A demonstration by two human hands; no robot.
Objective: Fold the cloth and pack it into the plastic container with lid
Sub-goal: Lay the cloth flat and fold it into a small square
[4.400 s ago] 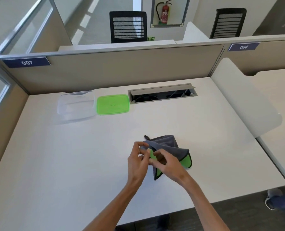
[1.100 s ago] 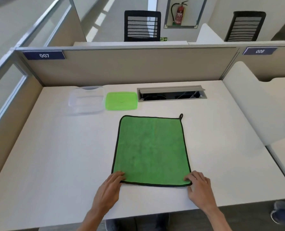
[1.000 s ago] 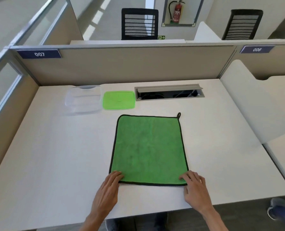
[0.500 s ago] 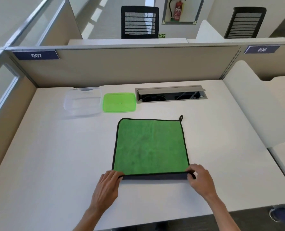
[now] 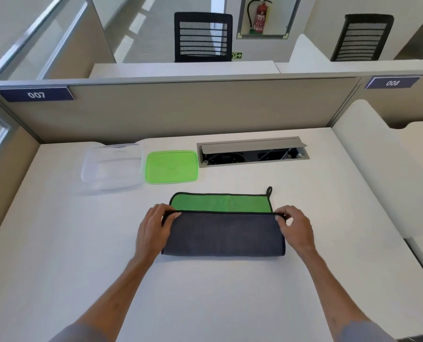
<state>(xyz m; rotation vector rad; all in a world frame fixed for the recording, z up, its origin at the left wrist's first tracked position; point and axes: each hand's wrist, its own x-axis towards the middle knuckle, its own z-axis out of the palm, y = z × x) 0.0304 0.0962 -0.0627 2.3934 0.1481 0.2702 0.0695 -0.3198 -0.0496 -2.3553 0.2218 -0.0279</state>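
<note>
Fingers (image 5: pixel 173 214) pinch cloth (image 5: pixel 224 234) corners; long axis left-right.

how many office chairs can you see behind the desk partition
2. One black mesh-back chair stands behind the partition left of the fire extinguisher; the other is at far right. Only their backs show; more may be hidden.

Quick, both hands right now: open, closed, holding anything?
Left hand: closed, pinching the left corner of the cloth.
Right hand: closed, pinching the cloth's right corner.
</note>
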